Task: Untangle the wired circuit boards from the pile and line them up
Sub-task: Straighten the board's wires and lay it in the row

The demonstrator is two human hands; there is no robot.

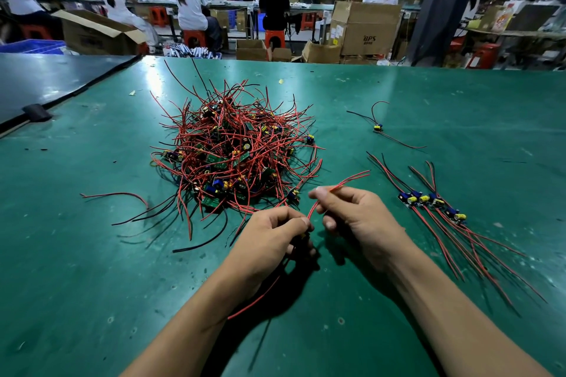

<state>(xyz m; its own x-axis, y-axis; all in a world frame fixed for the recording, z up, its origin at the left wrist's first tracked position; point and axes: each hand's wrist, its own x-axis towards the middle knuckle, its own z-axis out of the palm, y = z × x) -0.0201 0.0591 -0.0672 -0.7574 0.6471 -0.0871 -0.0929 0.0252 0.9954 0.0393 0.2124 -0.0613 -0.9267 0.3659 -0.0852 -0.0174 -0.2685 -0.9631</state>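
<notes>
Closest to the camera, both hands work over the green table (92, 285). I see the left hand (275, 232) curled tight around something small and dark, probably a wired board, though the fingers (301, 221) hide most of it; a red lead trails out below the palm toward me. The right hand (358, 217) pinches a pair of red wires (343, 183) between thumb and forefinger, its other fingers loosely bent and the wire ends poking out past them. I judge this one is being freed and straightened, not yet laid down.

Just to the right lies the row of finished boards (428, 200), a handful side by side with their leads fanned toward the near edge. Beyond the hands sits the pile (232, 150), a dense red-and-black knot holding far more boards than the row, so I reckon the job is barely begun. Farther right, one lone board (378, 127) lies apart from both. Behind the table, seated workers and cardboard boxes (364, 27) fill the hall.
</notes>
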